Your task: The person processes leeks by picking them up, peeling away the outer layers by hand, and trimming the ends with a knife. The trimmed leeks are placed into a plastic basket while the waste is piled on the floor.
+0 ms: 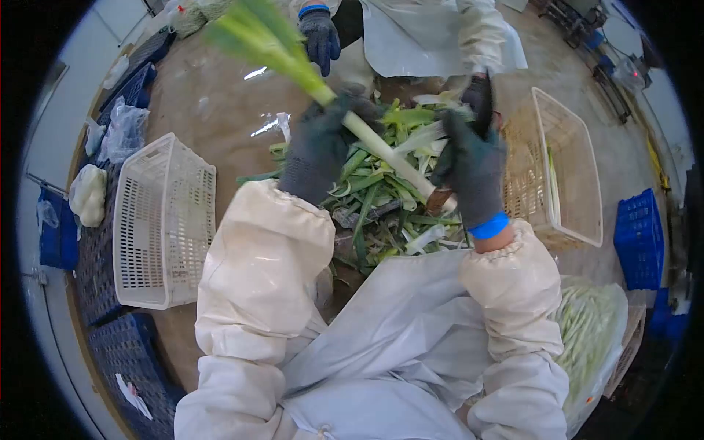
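Note:
My left hand [323, 143], in a dark grey-green glove, is closed around the stalk of a leek [378, 147]. The leek slants across in front of me, its green leaves up to the left and its white end down to the right. My right hand [469, 165], gloved with a blue band at the wrist, is closed on what looks like a knife [485, 106]. Its dark, narrow blade points up, while my fingers hide most of the rest. The leek's white end lies close to this hand. Below both hands is a heap of leek trimmings [367, 202].
A white crate [165, 224] stands at left, another [565, 165] at right. Opposite me, a person in a pale apron [440, 37] has dark gloved hands near the heap. Bagged leeks [590, 330] lie lower right by a blue crate [639, 235]; dark blue pallets [132, 359] line the left.

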